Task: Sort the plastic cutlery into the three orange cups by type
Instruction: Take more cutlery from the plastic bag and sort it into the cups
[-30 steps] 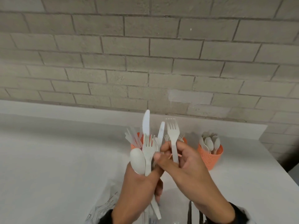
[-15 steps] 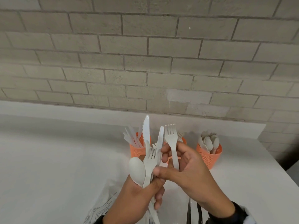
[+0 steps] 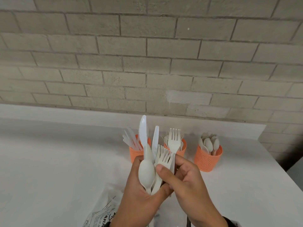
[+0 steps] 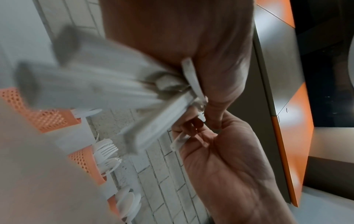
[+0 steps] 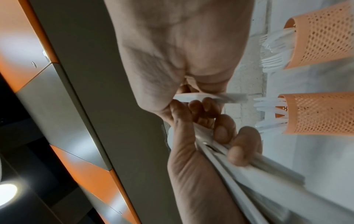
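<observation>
My left hand grips a bundle of white plastic cutlery: a spoon, two knives and a fork. My right hand pinches the handle of another fork right beside the bundle, with its thumb lying across the bundle's fork. Behind the hands stand three orange mesh cups: one with knives, one with forks and one with spoons. In the right wrist view the pinched fork handle shows above the left hand's fingers.
A crumpled clear plastic bag lies on the white table below my left hand. A brick wall runs behind the cups. The table's right edge passes close to the spoon cup.
My right hand has drawn in against the bundle, and its thumb now lies across the bundle's fork. The fork it pinches stands a little lower against the middle cup.
</observation>
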